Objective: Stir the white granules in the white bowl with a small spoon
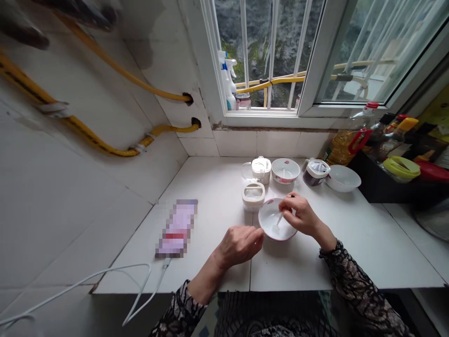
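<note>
In the head view a white bowl with a pinkish rim stands on the counter before me. My right hand, with a dark ring, is closed around the handle of a small white spoon, whose tip is down in the bowl. White material, hard to make out, lies around the tip. My left hand is closed, its curled fingertips at the bowl's left rim; the grip is partly hidden. Just behind the bowl sits a white seasoning jar with white contents.
Farther back are another seasoning jar, a flowered bowl, a dark-filled jar and a plain white bowl. Oil and sauce bottles stand right. A blurred phone lies left, its white cable hanging over the edge.
</note>
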Tool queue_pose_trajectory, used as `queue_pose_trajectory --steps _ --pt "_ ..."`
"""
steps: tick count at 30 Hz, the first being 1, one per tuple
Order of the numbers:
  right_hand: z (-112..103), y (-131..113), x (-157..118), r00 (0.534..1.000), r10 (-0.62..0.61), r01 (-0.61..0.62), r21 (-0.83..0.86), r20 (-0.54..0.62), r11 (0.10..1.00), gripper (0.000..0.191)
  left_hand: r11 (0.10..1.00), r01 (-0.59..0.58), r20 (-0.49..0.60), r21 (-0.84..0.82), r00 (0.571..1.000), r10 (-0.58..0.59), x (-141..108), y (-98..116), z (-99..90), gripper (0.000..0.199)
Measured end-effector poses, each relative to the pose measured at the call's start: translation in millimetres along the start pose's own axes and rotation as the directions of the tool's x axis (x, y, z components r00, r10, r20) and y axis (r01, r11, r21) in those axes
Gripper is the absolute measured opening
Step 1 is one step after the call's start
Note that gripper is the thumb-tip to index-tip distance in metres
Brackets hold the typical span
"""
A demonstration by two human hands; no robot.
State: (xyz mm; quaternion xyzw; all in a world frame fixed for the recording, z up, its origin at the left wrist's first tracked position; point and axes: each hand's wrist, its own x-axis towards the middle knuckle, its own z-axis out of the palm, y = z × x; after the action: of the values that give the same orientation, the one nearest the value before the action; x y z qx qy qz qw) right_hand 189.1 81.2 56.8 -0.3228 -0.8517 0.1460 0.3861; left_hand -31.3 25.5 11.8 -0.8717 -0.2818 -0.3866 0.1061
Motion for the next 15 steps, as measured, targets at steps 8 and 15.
queue_pose_trajectory --steps 8,15 --pt "-0.8 2.8 -0.8 0.906 0.423 -0.407 0.315 0.016 0.858 0.015 1.0 -0.016 0.007 -0.016 1.0 0.016 -1.6 0.0 1.4 0.011" --pt "-3.1 9.6 4.0 0.784 0.618 -0.515 0.61 0.053 0.602 0.011 1.0 -0.023 0.002 -0.012 1.0 0.023 -2.2 -0.5 1.8 0.01"
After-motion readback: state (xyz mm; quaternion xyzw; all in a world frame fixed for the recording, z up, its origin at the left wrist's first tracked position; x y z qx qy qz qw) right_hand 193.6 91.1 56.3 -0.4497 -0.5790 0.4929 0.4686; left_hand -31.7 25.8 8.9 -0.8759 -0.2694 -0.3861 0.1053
